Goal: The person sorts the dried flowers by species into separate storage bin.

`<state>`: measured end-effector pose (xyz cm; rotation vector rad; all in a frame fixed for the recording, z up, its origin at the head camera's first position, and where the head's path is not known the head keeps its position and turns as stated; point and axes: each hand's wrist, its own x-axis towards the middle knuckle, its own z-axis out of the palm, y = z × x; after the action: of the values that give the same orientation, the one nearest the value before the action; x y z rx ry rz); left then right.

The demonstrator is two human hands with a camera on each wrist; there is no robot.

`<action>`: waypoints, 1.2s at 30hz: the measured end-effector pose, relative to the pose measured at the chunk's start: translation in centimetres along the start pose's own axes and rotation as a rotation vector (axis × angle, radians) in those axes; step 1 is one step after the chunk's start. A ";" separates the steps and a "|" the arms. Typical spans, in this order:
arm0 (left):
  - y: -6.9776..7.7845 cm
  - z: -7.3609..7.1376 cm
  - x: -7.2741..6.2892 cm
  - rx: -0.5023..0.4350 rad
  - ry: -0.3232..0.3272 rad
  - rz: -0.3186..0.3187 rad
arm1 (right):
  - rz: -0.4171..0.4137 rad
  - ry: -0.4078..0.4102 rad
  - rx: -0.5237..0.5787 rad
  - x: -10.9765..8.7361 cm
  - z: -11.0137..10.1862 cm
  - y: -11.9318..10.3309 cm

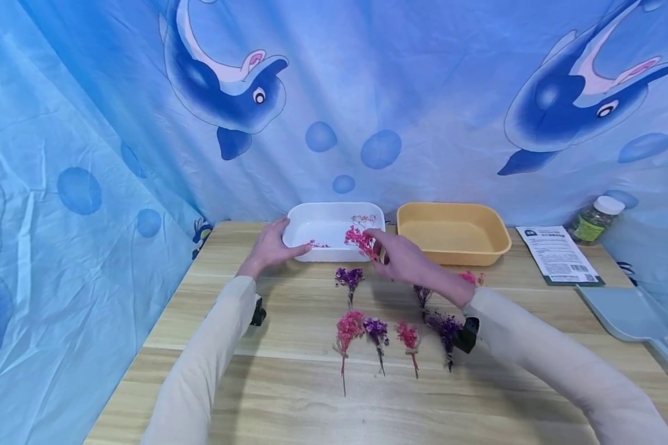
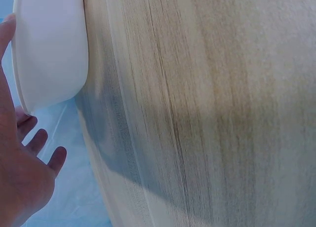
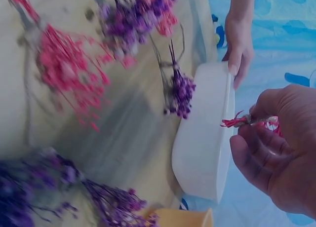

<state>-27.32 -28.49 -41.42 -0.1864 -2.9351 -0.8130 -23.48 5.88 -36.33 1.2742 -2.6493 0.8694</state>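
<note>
Near the centre of the head view, we see the right hand [image 1: 403, 256] pinching a pink flower bunch [image 1: 358, 238] over the white tub [image 1: 334, 255], whose left end the left hand [image 1: 269, 247] grips.

Looks like a small curtained-off tabletop craft corner, closed in at the back and left by blue cloth [image 1: 334, 74] printed with cartoon dolphins [image 1: 192, 74] and bubbles [image 1: 320, 136]. Has a wood-grain table [image 1: 289, 402] backed by that cloth and laid out with pink and purple flower sprigs [image 1: 348, 326], a white basin [image 1: 339, 255], a yellow basin [image 1: 467, 257], a printed packet [image 1: 559, 253], a lidded jar [image 1: 590, 224] and a grey-blue scoop [image 1: 634, 312]. Cannot be pinned down further as part of a home, a studio, a classroom or a shop.
</note>
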 end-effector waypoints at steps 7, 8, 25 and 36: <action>0.1 -0.1 0.2 0.003 0.001 0.006 | -0.005 -0.069 -0.048 2.3 -0.6 0.7; 0.1 -0.1 0.2 0.002 0.002 0.004 | -0.006 -0.079 -0.056 2.6 -0.6 0.9; -0.1 0.0 -0.1 0.013 0.003 -0.012 | -0.057 -0.229 -0.145 7.3 -0.2 2.0; -0.1 0.1 0.0 0.003 0.007 0.002 | -0.079 -0.284 -0.187 9.4 0.7 2.4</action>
<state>-27.32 -28.50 -41.56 -0.1859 -2.9287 -0.8073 -31.28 0.22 -35.18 1.5404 -2.7821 0.4454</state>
